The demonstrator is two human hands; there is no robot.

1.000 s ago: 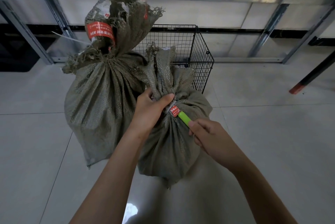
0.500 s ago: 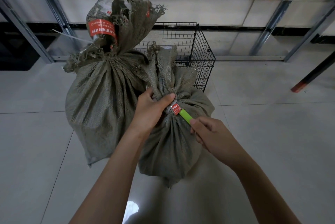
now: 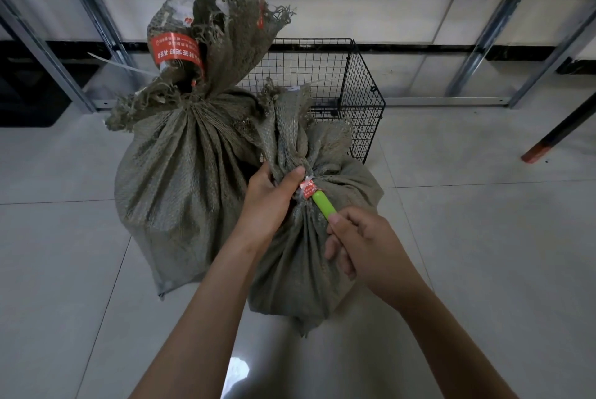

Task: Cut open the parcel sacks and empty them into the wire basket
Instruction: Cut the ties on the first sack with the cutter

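Head cam: cutter [image 3: 323, 205] tip hidden by tag [image 3: 308, 187] on sack [image 3: 300, 263].

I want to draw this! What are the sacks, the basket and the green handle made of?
Big sack and small sack: coarse woven fibre, dull grey-green, frayed tops; plastic or jute, unclear. Basket: thin black wire grid, probably coated metal. Green handle: smooth, slightly shiny, likely plastic.

Two sacks [image 3: 180, 192] stand side by side before the wire basket [image 3: 361, 101].
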